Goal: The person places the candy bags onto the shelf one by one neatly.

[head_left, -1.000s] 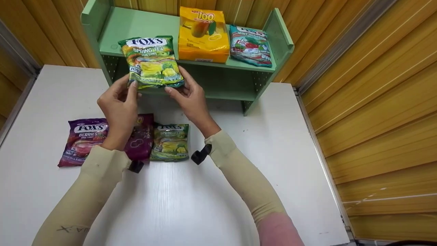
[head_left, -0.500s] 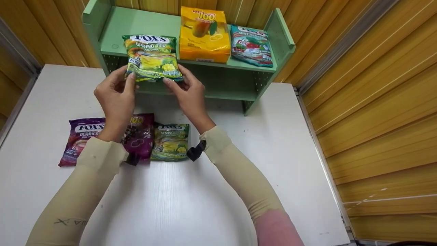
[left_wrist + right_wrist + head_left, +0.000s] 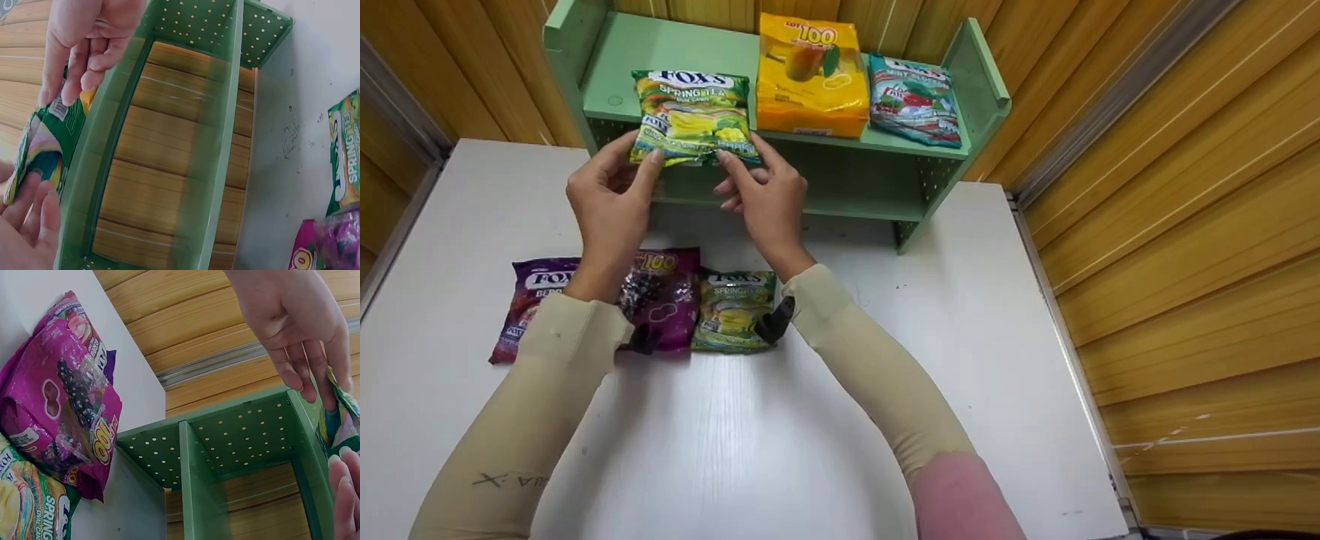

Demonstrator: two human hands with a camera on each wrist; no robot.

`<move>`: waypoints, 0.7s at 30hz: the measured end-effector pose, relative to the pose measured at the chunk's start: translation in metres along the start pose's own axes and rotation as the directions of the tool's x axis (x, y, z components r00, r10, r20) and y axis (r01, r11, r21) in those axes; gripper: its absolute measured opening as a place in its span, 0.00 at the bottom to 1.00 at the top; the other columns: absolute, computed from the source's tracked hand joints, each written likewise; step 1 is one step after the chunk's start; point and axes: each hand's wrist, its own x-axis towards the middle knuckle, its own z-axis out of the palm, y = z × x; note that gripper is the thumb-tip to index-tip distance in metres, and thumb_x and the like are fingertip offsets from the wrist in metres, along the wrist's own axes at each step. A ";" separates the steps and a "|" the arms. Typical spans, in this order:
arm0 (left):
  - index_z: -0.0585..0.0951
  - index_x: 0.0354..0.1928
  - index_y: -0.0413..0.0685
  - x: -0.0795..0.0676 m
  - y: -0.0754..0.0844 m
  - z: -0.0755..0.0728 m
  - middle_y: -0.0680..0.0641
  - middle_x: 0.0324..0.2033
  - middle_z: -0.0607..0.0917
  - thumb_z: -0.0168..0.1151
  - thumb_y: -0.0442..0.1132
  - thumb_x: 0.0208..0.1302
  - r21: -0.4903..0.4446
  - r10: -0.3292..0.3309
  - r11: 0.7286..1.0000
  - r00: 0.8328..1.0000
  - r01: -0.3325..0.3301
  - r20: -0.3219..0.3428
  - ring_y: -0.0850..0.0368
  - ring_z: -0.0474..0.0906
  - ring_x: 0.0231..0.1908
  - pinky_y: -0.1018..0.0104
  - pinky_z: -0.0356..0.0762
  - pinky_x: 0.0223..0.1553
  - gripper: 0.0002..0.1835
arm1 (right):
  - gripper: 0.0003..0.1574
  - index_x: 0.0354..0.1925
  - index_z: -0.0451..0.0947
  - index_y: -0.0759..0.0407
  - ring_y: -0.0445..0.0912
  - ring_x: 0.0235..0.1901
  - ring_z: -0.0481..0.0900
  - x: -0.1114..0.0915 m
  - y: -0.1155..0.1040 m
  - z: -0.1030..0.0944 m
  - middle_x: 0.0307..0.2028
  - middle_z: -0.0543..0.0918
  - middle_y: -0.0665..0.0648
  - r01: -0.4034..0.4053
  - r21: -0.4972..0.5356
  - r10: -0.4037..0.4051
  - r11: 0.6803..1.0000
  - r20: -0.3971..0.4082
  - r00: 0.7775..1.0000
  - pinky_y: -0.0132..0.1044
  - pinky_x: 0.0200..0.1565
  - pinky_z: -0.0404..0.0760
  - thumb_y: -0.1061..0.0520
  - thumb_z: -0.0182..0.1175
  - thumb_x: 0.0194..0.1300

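Note:
Both hands hold a green and yellow candy bag [image 3: 690,116], printed FOX'S Spring Tea, by its lower corners. My left hand [image 3: 607,199] pinches the left corner, thumb on the front. At the right corner my right hand [image 3: 772,195] grips with thumb and index finger, its other fingers loosely bent. The bag overlaps the front edge of the green rack's [image 3: 660,52] top shelf in the head view, left of an upright yellow mango candy bag [image 3: 810,75]. In the left wrist view the bag's folded underside [image 3: 53,132] shows beside the rack edge.
A teal mint candy bag [image 3: 915,101] leans at the right end of the top shelf. On the white table [image 3: 960,360] lie a purple Berries bag [image 3: 521,315], a magenta bag [image 3: 73,394] and another Spring Tea bag [image 3: 731,307]. Wooden panelling [image 3: 1207,262] stands behind and right.
Both hands have moved the Spring Tea bag away from me, farther over the top shelf's front edge, and its face now tilts back more. The bags on the table and shelf stay put.

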 end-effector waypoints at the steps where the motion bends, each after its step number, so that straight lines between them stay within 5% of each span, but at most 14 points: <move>1: 0.79 0.59 0.51 0.001 -0.003 -0.001 0.46 0.50 0.86 0.64 0.42 0.63 0.006 -0.001 1.000 1.000 0.001 0.010 0.62 0.81 0.35 0.79 0.77 0.38 0.21 | 0.34 0.67 0.68 0.61 0.50 0.19 0.82 0.000 0.000 0.001 0.24 0.86 0.62 0.001 -0.003 -0.002 1.000 -0.007 1.000 0.33 0.29 0.85 0.54 0.62 0.65; 8: 0.76 0.62 0.54 0.004 -0.015 -0.001 0.49 0.52 0.85 0.69 0.43 0.58 0.038 0.001 0.999 1.000 -0.002 0.018 0.64 0.80 0.39 0.78 0.77 0.41 0.28 | 0.33 0.66 0.69 0.61 0.50 0.19 0.82 0.001 -0.001 0.006 0.23 0.85 0.61 -0.005 0.004 0.006 1.000 -0.040 0.999 0.33 0.28 0.85 0.54 0.61 0.65; 15: 0.78 0.59 0.49 -0.004 0.009 0.003 0.46 0.46 0.88 0.68 0.40 0.60 -0.009 -0.007 1.000 0.999 0.006 -0.040 0.64 0.81 0.37 0.79 0.78 0.41 0.24 | 0.32 0.66 0.70 0.59 0.50 0.18 0.81 0.008 0.001 0.010 0.22 0.84 0.60 -0.028 0.008 0.028 1.000 -0.042 0.999 0.34 0.27 0.85 0.53 0.61 0.66; 21: 0.79 0.58 0.50 0.000 0.008 0.005 0.52 0.33 0.89 0.68 0.41 0.59 -0.014 -0.002 1.000 0.998 0.001 -0.058 0.65 0.81 0.32 0.79 0.77 0.37 0.24 | 0.35 0.68 0.68 0.54 0.47 0.14 0.79 0.023 0.022 0.015 0.21 0.84 0.58 -0.037 -0.012 0.037 0.999 -0.029 0.999 0.34 0.24 0.83 0.47 0.61 0.65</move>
